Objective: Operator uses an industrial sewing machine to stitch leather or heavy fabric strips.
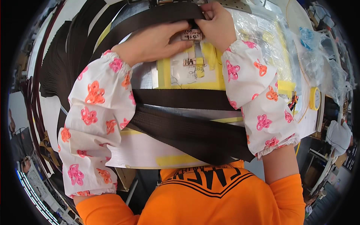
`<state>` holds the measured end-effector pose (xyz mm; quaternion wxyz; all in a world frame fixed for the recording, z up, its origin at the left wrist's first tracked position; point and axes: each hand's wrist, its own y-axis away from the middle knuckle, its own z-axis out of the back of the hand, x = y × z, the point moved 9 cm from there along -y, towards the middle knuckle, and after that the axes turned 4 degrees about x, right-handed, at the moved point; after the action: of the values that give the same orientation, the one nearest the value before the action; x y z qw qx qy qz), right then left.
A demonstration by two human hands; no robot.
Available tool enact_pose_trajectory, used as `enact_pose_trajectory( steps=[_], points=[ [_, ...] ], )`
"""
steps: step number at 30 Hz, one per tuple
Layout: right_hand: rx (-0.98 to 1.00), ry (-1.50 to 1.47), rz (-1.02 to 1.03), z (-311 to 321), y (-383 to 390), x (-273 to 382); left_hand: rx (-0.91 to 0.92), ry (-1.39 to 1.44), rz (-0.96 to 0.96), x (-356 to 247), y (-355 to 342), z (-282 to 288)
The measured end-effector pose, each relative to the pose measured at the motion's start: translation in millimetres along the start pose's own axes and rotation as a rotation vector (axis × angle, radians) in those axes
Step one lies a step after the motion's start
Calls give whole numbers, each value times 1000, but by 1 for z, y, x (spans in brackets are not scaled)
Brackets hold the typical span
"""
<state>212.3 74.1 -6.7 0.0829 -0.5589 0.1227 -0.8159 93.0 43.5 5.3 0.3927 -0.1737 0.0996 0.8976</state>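
Note:
A wide dark brown webbing strap [153,18] arches across the far side of the table. My right hand [217,24] pinches the strap's end between thumb and fingers. Just left of it, my left hand [157,42] reaches along the strap's near edge, thumb and forefinger apart; its other fingers are partly hidden. Beneath both hands lies a work board with yellow tape and small handwritten labels [193,62] under clear film. Nearer to me, a second dark strap [183,98] runs across the board, and a broader dark band [191,129] slants below it.
A thick bundle of folded dark straps [56,63] hangs at the left of the table. On the right are clear plastic bags [318,56], a roll of yellow tape [314,98] and a cluttered shelf. The table's near edge [150,165] is close to my body.

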Motion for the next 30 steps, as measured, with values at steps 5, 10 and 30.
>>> enact_pose_trajectory(
  steps=[5,10,30],
  points=[
    [207,139,-1,-11,24,10,-119,-132,-84,-5,11,10],
    [161,224,391,-3,42,29,-116,-21,-104,-11,2,10],
    [206,1081,410,-53,39,54,-222,-384,-46,-8,23,18]
  ],
)
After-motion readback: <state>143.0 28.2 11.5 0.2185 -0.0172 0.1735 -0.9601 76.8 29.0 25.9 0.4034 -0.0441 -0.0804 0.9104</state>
